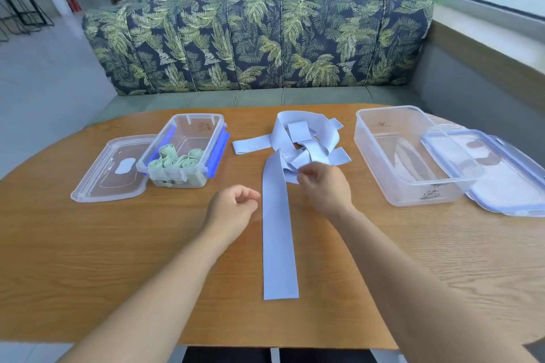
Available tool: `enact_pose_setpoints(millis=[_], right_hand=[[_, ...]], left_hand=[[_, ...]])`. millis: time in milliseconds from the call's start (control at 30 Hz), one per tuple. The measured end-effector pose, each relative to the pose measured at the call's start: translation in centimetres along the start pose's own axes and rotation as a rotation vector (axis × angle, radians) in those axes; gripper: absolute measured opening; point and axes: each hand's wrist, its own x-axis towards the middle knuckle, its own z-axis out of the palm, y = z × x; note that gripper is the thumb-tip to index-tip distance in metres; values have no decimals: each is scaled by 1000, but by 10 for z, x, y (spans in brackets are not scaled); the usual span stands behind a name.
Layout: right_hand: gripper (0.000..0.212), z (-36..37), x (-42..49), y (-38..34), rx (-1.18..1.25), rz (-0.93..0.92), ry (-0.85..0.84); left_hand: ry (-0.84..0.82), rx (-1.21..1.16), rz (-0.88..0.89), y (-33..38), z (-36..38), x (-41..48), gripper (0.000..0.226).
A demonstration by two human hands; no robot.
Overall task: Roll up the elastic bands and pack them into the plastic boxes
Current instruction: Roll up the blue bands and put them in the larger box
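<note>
A tangle of pale blue elastic bands lies in the middle of the wooden table. One long blue band runs flat from the pile toward me. My right hand is at the pile's near edge, its fingers curled and pinching a band end. My left hand hovers left of the long band, fingers loosely curled, holding nothing. A small clear box at the left holds several rolled green bands. A larger clear box at the right has no bands in it.
The small box's lid lies flat to its left. The large box's blue-rimmed lid leans at its right side. A leaf-patterned sofa stands behind the table, and a person stands beyond it.
</note>
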Motion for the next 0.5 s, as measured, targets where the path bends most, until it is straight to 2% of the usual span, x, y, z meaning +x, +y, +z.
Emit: enact_pose_setpoints(millis=[100, 233, 267, 333, 400, 433, 500], right_hand=[[33, 7, 34, -23, -131, -84, 31], [48, 22, 71, -41, -436, -4, -86], [48, 27, 76, -42, -500, 19, -109], [34, 35, 84, -43, -564, 42, -125], [15, 38, 89, -48, -429, 56, -154], [9, 38, 92, -51, -219, 67, -204], [16, 32, 91, -57, 351, 95, -306]], left_hand=[[1, -38, -36, 0, 6, 4, 14], [-18, -95, -80, -4, 17, 9, 18], [-17, -107, -88, -4, 19, 11, 20], [-19, -152, -110, -4, 21, 12, 22], [-19, -197, -134, -2, 22, 15, 28], [-17, -204, -140, -2, 22, 17, 35], [-14, -244, -147, -3, 21, 21, 52]])
